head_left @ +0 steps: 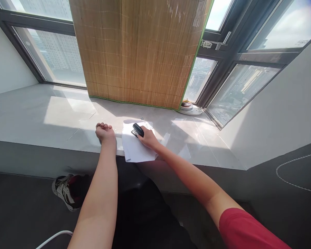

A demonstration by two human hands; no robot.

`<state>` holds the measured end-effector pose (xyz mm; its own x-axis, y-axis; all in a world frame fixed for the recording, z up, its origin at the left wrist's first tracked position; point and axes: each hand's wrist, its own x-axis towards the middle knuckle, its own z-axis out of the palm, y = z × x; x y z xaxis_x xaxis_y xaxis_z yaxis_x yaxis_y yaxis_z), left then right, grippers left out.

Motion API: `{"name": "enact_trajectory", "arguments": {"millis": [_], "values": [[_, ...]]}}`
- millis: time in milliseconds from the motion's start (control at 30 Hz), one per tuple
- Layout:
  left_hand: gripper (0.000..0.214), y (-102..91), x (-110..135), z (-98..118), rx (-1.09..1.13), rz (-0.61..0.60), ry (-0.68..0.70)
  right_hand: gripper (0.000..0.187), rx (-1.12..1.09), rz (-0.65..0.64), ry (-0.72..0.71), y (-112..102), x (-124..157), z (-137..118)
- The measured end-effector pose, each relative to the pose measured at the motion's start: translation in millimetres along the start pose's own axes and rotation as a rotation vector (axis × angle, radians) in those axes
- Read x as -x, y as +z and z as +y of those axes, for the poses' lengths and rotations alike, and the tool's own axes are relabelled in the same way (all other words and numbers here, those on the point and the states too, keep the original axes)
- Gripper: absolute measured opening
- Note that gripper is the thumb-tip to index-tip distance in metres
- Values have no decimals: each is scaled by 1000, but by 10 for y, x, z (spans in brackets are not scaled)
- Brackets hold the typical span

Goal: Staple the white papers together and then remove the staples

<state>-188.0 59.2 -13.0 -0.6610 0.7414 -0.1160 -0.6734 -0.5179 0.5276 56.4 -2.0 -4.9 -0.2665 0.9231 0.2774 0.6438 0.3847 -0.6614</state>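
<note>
My right hand (148, 139) is wrapped round a black stapler (138, 130), which rests on the upper part of a stack of white paper (136, 149). The paper lies on a pale stone window ledge (41, 114), with its near end hanging slightly over the ledge's front edge. My left hand (105, 131) rests on the ledge just left of the paper, its fingers curled into a loose fist; nothing shows in it.
A bamboo blind (140, 52) hangs down to the ledge behind the paper. A stack of plates (188, 106) sits at the back right corner by the window. A sneaker (64, 188) lies on the dark floor below, and a white cable (54, 237) curves at bottom left.
</note>
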Motion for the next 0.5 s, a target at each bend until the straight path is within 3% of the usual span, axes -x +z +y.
{"name": "enact_trajectory", "arguments": {"millis": [167, 333, 433, 500], "values": [[19, 7, 15, -7, -57, 17, 7, 35, 46, 58, 79, -439, 257, 399], [25, 18, 31, -9, -140, -58, 34, 29, 106, 85, 150, -837, 488, 746], [23, 183, 235, -42, -208, -255, -6, 28, 105, 99, 153, -913, 547, 812], [20, 380, 481, -121, -348, -524, -109, 30, 99, 99, 148, -908, 550, 823]]}}
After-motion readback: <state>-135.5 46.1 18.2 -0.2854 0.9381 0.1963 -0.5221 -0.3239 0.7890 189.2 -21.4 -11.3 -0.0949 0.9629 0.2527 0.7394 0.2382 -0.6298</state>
